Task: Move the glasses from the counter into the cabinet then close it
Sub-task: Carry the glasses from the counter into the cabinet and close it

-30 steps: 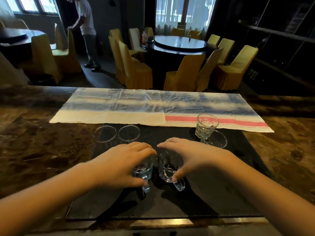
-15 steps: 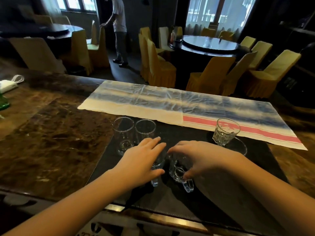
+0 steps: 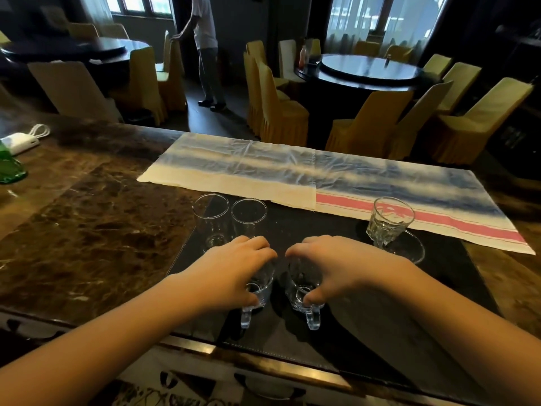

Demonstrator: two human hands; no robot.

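Left grip point(image 3: 234, 271): fingers curled down over the rim of the left mug point(image 3: 261, 291), thumb against its near wall, holding it. Right grip point(image 3: 336, 268): same posture on the right mug point(image 3: 300, 293).

Both mugs are clear glass, upright and side by side at the near middle of the black mat point(image 3: 380, 323). Their handles point toward the camera and project below the thumbs. Their upper halves are hidden under the fingers. Whether the bases rest on the mat cannot be confirmed.

The left tall glass point(image 3: 210, 221) and the right tall glass point(image 3: 248, 222) stand upright just beyond the left grip, rims nearly touching. The fingers cover the base of the right one. A cut glass point(image 3: 388, 224) stands upright at the far right of the mat. Just beside it is a round clear rim point(image 3: 409, 253); what it belongs to is hard to make out.

A striped cloth point(image 3: 292, 171) lies along the mat's far edge on the brown marble counter point(image 3: 87, 224). At the counter's far left are a white pack with a cord point(image 3: 20, 141) and a green bottle point(image 3: 8, 168), the bottle cut off by the frame.

Beyond the counter are dim round tables, yellow-covered chairs point(image 3: 281, 112) and a standing person point(image 3: 205, 39), the head cut off at the top. The patterned front below the counter edge is cut off and unclear.
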